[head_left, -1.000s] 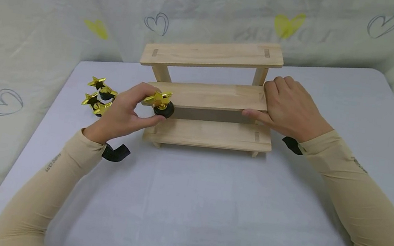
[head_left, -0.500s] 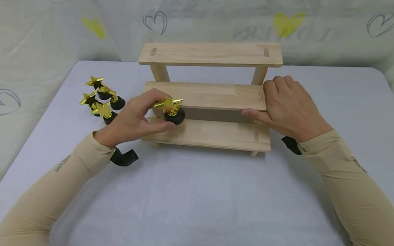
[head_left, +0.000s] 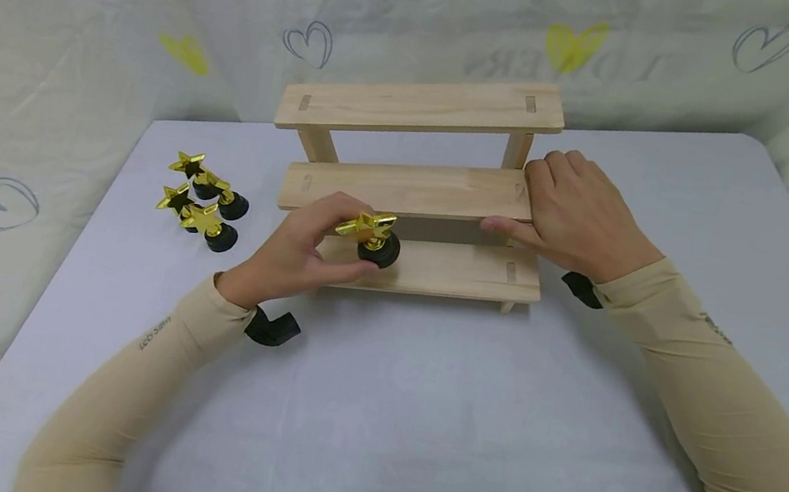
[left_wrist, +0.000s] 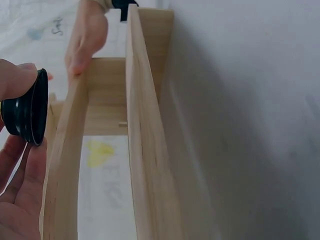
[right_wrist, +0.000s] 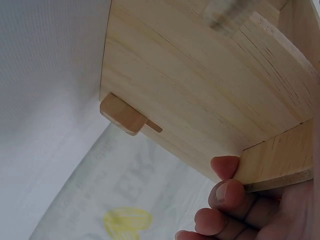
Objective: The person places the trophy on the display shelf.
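A three-step wooden rack (head_left: 421,107) stands at the back middle of the white table (head_left: 416,417). My left hand (head_left: 302,254) pinches a gold star trophy (head_left: 375,236) with a black round base, just above the lowest step (head_left: 452,269). In the left wrist view the black base (left_wrist: 27,112) sits between my fingertips beside the rack's boards (left_wrist: 142,150). My right hand (head_left: 573,212) grips the right end of the middle step (head_left: 410,188), thumb under its edge. The right wrist view shows my fingers (right_wrist: 227,192) curled under that board (right_wrist: 200,85).
Three more gold star trophies (head_left: 200,198) with black bases stand in a cluster on the table left of the rack. A heart-printed cloth (head_left: 89,52) hangs behind and to the left. Bare table stretches in front of the rack.
My left hand has carried the trophy rightward and down, from the left end of the middle step to over the lowest step. The right hand has stayed put.
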Motion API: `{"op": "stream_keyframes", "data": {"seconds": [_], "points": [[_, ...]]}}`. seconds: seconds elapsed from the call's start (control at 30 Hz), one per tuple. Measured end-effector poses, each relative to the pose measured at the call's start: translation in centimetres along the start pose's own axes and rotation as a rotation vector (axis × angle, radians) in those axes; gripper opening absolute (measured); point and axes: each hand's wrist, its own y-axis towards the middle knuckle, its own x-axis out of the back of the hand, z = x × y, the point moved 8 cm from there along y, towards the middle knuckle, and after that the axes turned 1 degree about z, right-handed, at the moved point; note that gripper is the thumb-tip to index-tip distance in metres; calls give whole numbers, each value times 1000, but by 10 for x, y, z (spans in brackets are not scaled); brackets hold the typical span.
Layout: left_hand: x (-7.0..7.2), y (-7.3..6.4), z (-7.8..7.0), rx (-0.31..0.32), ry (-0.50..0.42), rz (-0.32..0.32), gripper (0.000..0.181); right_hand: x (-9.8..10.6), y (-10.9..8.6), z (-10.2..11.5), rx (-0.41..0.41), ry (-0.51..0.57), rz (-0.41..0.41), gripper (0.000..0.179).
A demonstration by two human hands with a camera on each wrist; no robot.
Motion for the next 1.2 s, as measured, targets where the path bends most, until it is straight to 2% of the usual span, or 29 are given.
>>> {"op": "stream_keyframes", "data": {"seconds": [0.43,0.83,1.2], "points": [[-23,11,-4,-81,-40,2,46,0,-1,0,4,-2,3,96],[-48,19,-2,-57,-83,78,43,0,0,-1,-3,-6,13,99],[-63,31,-2,-44,-35,124,44,3,0,1,10,-6,-2,98]]}}
